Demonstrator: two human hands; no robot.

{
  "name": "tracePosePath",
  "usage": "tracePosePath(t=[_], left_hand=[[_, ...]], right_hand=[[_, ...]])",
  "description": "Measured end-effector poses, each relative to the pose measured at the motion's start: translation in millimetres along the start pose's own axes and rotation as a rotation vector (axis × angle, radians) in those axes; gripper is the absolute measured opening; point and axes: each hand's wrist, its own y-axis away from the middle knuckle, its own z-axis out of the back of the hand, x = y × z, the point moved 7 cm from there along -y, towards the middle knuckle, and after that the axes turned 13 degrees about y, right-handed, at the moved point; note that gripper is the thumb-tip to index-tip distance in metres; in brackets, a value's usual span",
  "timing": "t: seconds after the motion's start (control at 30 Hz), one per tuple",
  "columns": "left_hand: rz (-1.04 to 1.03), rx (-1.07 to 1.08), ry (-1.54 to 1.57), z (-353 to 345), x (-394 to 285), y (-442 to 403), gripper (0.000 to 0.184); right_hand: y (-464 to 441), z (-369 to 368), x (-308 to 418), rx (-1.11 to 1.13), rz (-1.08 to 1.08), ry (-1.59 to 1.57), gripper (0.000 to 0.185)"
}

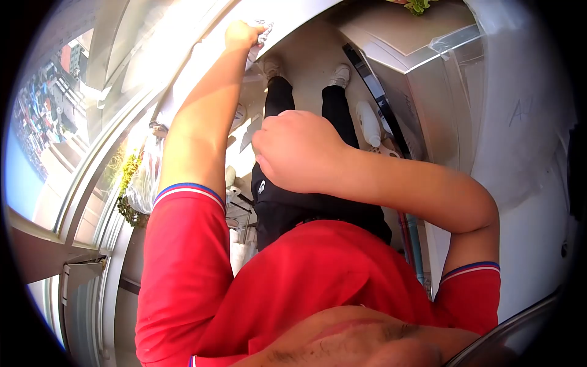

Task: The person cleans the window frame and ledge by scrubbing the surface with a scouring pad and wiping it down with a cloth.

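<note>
Stretched far forward, my left hand (241, 35) is closed on a crumpled whitish cloth (263, 33) at the edge of a bright white ledge (293, 13). Whether this cloth is paper or fabric cannot be made out. My right hand (299, 148) is curled into a fist in front of my body, above my black trousers. Beside its knuckles shows a flat greyish piece (250, 132); I cannot tell whether the fist holds it or it lies below. The inside of the fist is hidden.
Windows (92, 159) run along my left, with a plant (129, 189) and a clear plastic bag (147, 174) near them. On the right stand a white bottle (368, 123), a dark-edged panel (380, 98) and a pale cabinet (440, 110). Green leaves (418, 5) show at the top.
</note>
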Motion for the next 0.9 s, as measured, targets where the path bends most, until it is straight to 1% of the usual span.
tracePosePath(t=[0.1, 0.13, 0.17, 0.2, 0.23, 0.27, 0.3, 0.37, 0.4, 0.43, 0.47, 0.5, 0.53, 0.6, 0.67, 0.7, 0.77, 0.8, 0.87, 0.9], left_hand=[[0.038, -0.025, 0.113, -8, -1, -6, 0.04], [0.035, -0.022, 0.134, -15, -15, -10, 0.039], [0.045, -0.025, 0.159, -21, -28, -5, 0.039], [-0.002, -0.052, 0.025, -21, -63, 18, 0.036], [-0.011, 0.032, 0.181, -22, -74, 22, 0.037], [-0.013, 0.077, 0.175, -24, -85, 15, 0.038], [-0.012, 0.101, 0.133, -25, -88, 10, 0.039], [-0.006, 0.112, 0.047, -18, -69, 2, 0.041], [0.006, -0.018, -0.037, -15, -38, -11, 0.041], [0.013, -0.008, -0.097, -9, -23, -2, 0.042], [0.033, 0.003, -0.086, 0, -5, 12, 0.041], [0.108, 0.007, -0.109, 7, 7, 31, 0.038], [0.179, -0.049, -0.061, 11, 26, 42, 0.038], [0.17, -0.111, -0.051, 12, 37, 39, 0.037], [-0.538, 0.035, -0.523, -4, 18, -3, 0.035], [-0.385, -0.016, -0.395, -4, -2, -9, 0.034], [-0.105, -0.168, -0.11, -3, -38, -16, 0.036], [0.048, -0.107, -0.046, -15, -81, 5, 0.041], [0.031, -0.08, -0.244, -21, -95, -11, 0.039], [-0.016, -0.084, -0.133, -18, -90, -3, 0.036]], right_hand=[[-27, -10, 6, 0.146, 0.153, 0.117, 0.011], [-35, -14, 3, 0.179, 0.193, 0.162, 0.01], [-35, -20, -1, 0.207, 0.162, 0.144, 0.01], [-32, -25, -1, 0.256, 0.179, 0.157, 0.009], [-27, -26, -1, 0.303, 0.19, 0.165, 0.009], [-22, -27, -2, 0.339, 0.196, 0.178, 0.009], [-21, -28, -4, 0.325, 0.191, 0.191, 0.008], [-18, -31, -2, 0.311, 0.196, 0.212, 0.007], [-19, -27, -1, 0.274, 0.202, 0.195, 0.007], [-19, -21, 1, 0.24, 0.216, 0.181, 0.007], [-18, -16, 3, 0.207, 0.232, 0.169, 0.007], [-19, -14, 4, 0.2, 0.224, 0.166, 0.007], [-21, -12, 3, 0.188, 0.213, 0.168, 0.007], [-24, -10, -1, 0.186, 0.201, 0.161, 0.008], [-21, -13, 2, 0.231, 0.218, 0.131, 0.009], [-21, -20, 3, 0.264, 0.208, 0.126, 0.008], [-17, -13, 3, 0.245, 0.222, 0.091, 0.008], [-17, -9, 2, 0.235, 0.233, 0.08, 0.008], [-20, -13, 1, 0.265, 0.206, 0.085, 0.009], [-21, -13, 1, 0.278, 0.191, 0.087, 0.009]])
